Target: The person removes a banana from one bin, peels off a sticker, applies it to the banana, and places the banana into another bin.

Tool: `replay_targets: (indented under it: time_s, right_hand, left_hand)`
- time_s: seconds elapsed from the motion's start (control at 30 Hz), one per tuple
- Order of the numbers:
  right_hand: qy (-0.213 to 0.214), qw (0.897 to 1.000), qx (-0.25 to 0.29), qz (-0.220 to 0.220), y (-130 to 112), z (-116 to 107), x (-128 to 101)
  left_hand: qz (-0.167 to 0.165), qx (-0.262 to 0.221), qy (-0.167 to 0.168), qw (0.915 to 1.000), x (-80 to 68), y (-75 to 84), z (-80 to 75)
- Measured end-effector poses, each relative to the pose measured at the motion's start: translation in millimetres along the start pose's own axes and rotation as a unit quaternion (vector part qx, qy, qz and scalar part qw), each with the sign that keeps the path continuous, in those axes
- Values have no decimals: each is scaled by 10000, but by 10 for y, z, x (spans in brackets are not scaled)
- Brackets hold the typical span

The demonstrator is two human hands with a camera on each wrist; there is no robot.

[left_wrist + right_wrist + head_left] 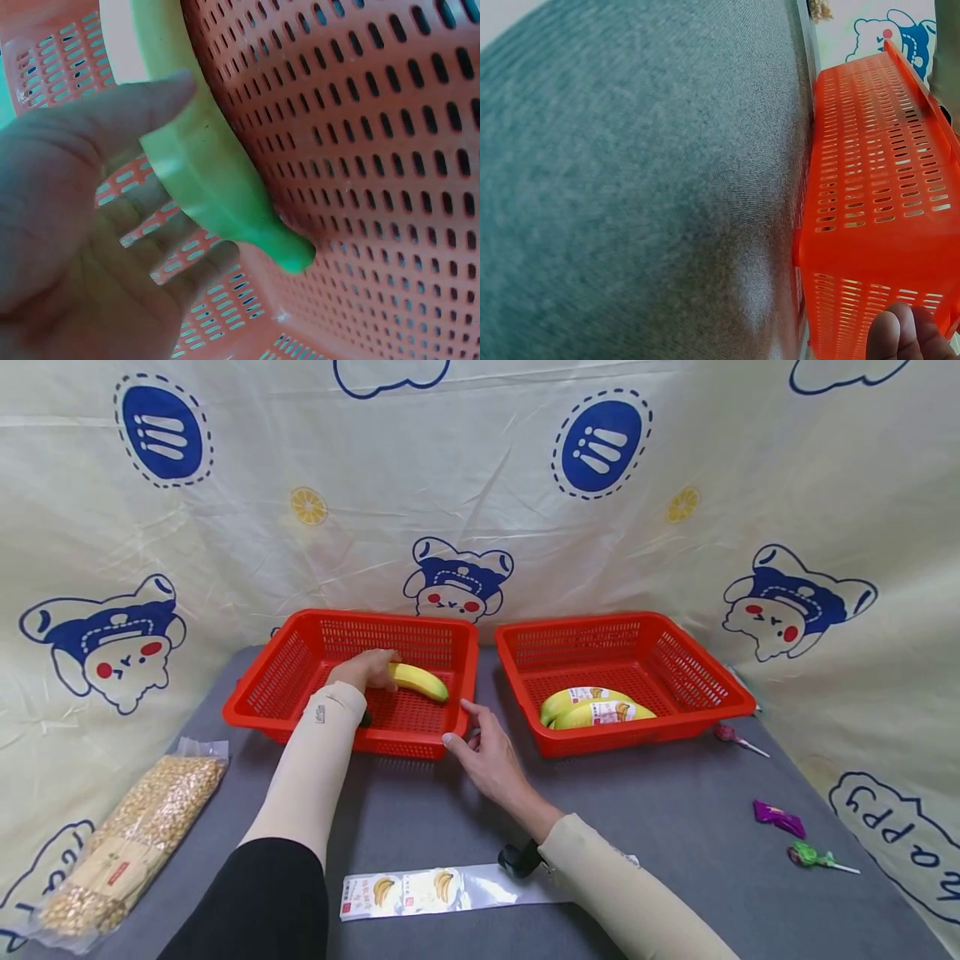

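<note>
A left hand [365, 669] loosely cups a smooth, curved peeled banana [419, 681] inside the perforated red plastic basket [288, 672]; the right hand's [491, 757] relaxed fingertips touch its front corner.

Two red baskets: one at centre-left [288, 672], one at centre-right [675, 660] of the head view. Three bananas: one bare banana [420, 681] in the centre-left basket; two labelled bananas [596, 707] lying together in the centre-right basket. Two hands: left hand [363, 668] and right hand [487, 756], both mid-frame. One bag of pale kernels [123, 839], lower left. One empty clear wrapper with banana label [420, 891], bottom centre. Two lollipops: pink [731, 737] at right, green [813, 857] at lower right. One purple wrapped sweet [778, 817] between them. One grey table [675, 810].
</note>
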State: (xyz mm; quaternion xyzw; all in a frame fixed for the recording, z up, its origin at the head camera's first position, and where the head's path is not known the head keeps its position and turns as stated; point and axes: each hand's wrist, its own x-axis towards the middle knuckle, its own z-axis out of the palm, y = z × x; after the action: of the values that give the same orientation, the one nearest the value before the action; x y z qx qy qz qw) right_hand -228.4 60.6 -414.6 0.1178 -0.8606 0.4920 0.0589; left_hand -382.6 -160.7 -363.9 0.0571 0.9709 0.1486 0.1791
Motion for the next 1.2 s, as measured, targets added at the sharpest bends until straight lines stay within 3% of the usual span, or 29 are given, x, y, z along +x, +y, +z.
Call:
replay_targets:
  time_s: [0.3, 0.47, 0.63, 0.77, 0.87, 1.0, 1.2]
  right_hand:
    - [-3, 10000, -44, 66, -11, 18, -17]
    - [-31, 10000, -2, -30, -32, 27, -24]
    - [12, 10000, -7, -58, -40, 34, -14]
    - [23, 10000, 13, -80, -41, 33, -10]
    - [-36, 9999, 38, -102, -34, 33, -10]
    - [-46, 10000, 42, -54, -18, 27, -8]
    - [-68, 10000, 30, -10, -2, 3, 11]
  left_hand:
    - [322, 29, -195, 9993, -149, -17, -7]
    - [236, 39, -42, 9997, -135, -28, -16]
    - [143, -279, 263, 9992, -143, 10, -91]
    - [319, -107, 675, 9972, -238, 92, -242]
    - [467, 177, 1020, 9935, -352, 164, -380]
    - [689, 192, 1453, 9868, -523, 273, -554]
    - [1210, -461, 1746, 9761, -854, 401, -767]
